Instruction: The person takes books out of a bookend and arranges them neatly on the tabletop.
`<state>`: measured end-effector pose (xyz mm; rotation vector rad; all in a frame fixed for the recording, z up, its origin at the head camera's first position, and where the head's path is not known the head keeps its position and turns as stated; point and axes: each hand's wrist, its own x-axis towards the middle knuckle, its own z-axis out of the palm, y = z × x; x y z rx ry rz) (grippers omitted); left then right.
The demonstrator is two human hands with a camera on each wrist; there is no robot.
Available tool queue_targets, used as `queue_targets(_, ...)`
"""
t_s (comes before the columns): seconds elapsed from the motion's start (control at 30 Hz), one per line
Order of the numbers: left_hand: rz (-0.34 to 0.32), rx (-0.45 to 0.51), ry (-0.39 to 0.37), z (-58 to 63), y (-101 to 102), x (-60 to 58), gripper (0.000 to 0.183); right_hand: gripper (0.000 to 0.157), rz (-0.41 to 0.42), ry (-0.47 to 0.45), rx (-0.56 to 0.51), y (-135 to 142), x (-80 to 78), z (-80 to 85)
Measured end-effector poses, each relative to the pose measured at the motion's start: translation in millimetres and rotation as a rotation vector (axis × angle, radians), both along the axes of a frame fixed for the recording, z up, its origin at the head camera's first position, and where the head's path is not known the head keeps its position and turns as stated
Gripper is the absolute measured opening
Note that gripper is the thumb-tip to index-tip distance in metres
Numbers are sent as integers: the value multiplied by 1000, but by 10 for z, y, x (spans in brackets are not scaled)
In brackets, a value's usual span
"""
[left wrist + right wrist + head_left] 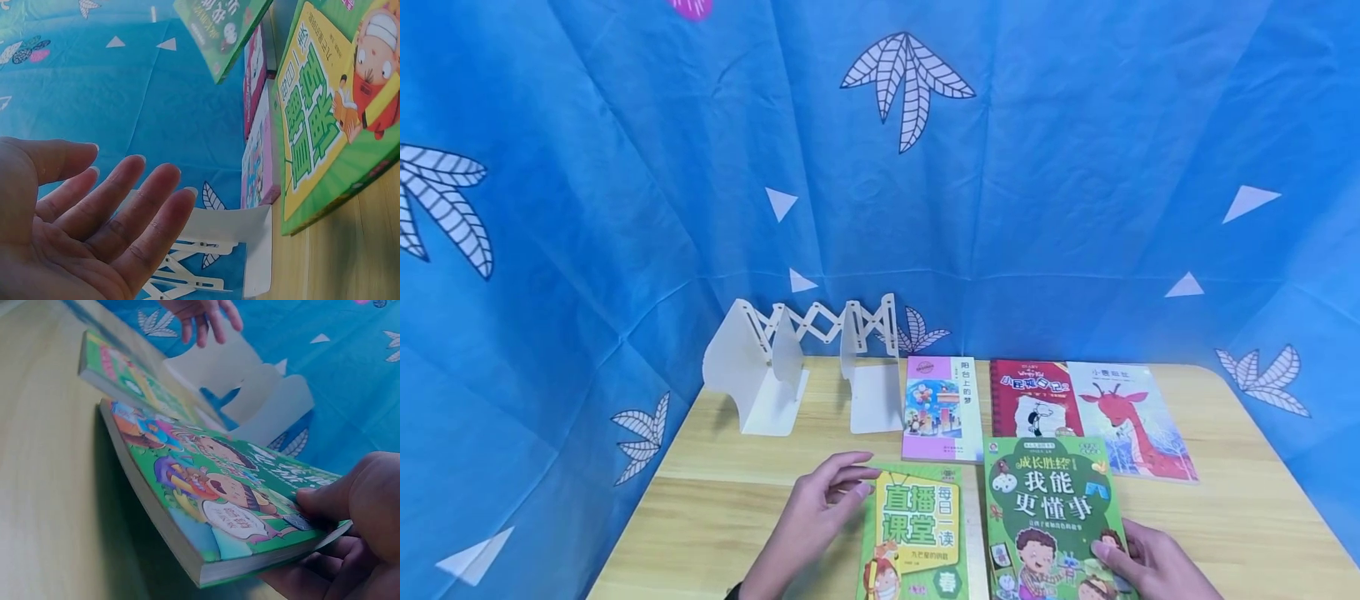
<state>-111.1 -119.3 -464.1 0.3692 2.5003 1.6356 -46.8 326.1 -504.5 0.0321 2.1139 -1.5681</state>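
My right hand (1153, 560) grips a dark green book (1048, 508) by its right edge, thumb on the cover and fingers underneath. In the right wrist view that book is tilted, raised off the table along its near side. My left hand (815, 521) is held with relaxed, slightly bent fingers at the left edge of a light green and yellow book (917, 533), which lies on the table. Nothing is in the left palm, as the left wrist view shows. Behind these lie a pink and white book (942, 408), a red book (1028, 398) and a giraffe book (1131, 417).
A white expandable book stand (874, 398) with upright plates and a zigzag linkage is at the back left of the wooden table (700, 517). A blue patterned curtain (1037, 183) hangs behind the table's back edge and along its sides.
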Motion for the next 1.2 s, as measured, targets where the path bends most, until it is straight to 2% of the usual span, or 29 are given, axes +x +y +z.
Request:
queue_targets(0.2, 20, -4, 7, -10, -17, -1, 36, 74, 13, -26, 52, 11, 27, -85)
queue_targets(0.43, 15, -4, 13, -9, -7, -5, 36, 68, -2, -112, 34, -32, 54, -173)
queue_targets(0.67, 14, -4, 4, -10, -4, 6, 36, 48, -21, -96, 251, -88, 58, -224)
queue_targets(0.9, 11, 2, 8, -2, 3, 3, 36, 34, 53, 6, 546, -78, 30, -225)
queue_targets(1.1, 16, -6, 19, 1, 13, 26, 37, 37, 20, -72, 630, -89, 11, -252)
queue_targets(1.2, 15, -3, 19, -3, 9, 31, 36, 41, 62, -74, 608, -45, -3, -278)
